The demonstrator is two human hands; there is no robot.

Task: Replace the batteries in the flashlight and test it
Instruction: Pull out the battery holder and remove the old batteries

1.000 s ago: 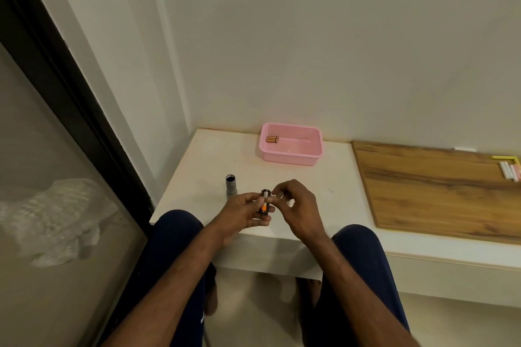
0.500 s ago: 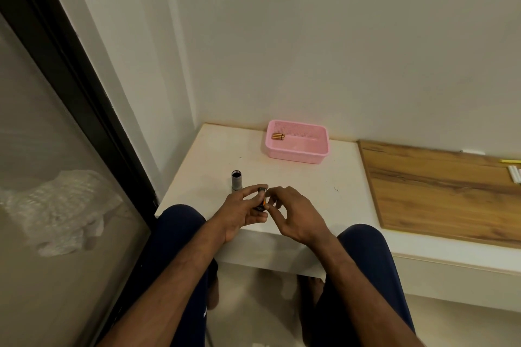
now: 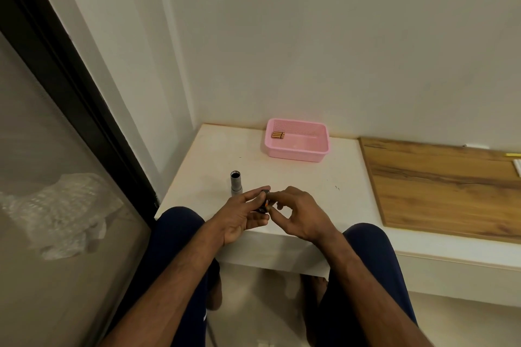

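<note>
From the head view, both hands meet over the near edge of the white table [image 3: 214,155], between the person's knees. The left hand [image 3: 239,215] lies palm up with its thumb and fingers curled round a small dark battery holder [image 3: 265,202] that shows a spot of orange; the holder sits at the fingertips, tilted, mostly hidden by them. The right hand [image 3: 300,214] comes in from the other side, back of the hand up. Its forefinger and thumb close on the right side of the same holder, and its other fingers are curled under. So both hands grip this one piece and touch each other around it.

The grey flashlight body [image 3: 235,184] stands upright on the table with its open end up. It is just beyond and to the left of the left hand's forefinger, and neither hand holds it.

Farther back, near the wall, sits a pink basket [image 3: 296,153] with a few gold-coloured batteries [image 3: 278,135] lying in its left rear corner, well apart from the hands. A wooden board [image 3: 445,186] lies on the table to the right.
</note>
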